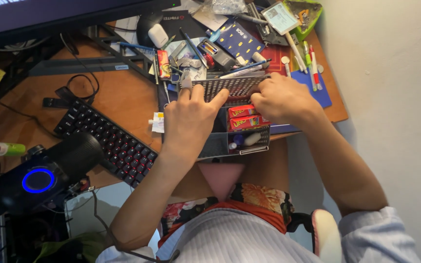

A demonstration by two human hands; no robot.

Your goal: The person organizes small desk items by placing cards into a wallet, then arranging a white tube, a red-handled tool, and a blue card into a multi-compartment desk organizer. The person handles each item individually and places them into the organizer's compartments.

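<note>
I see left hand (189, 118) gripping mesh desk organizer (237, 127) far rim | right hand (279, 100) gripping same rim beside it | red card boxes (245, 117) inside organizer | keyboard (105, 141) left of organizer

Both hands (191, 117) cover much of the grey mesh organiser (235, 86); the monitor (49, 12) is cut off above.

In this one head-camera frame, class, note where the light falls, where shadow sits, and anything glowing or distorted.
Head view: the white wall is brightly lit; the lower left corner is dark, where a blue ring light glows; both hands, left hand and right hand, look sharp; the desk edge bends from wide-angle distortion.
</note>
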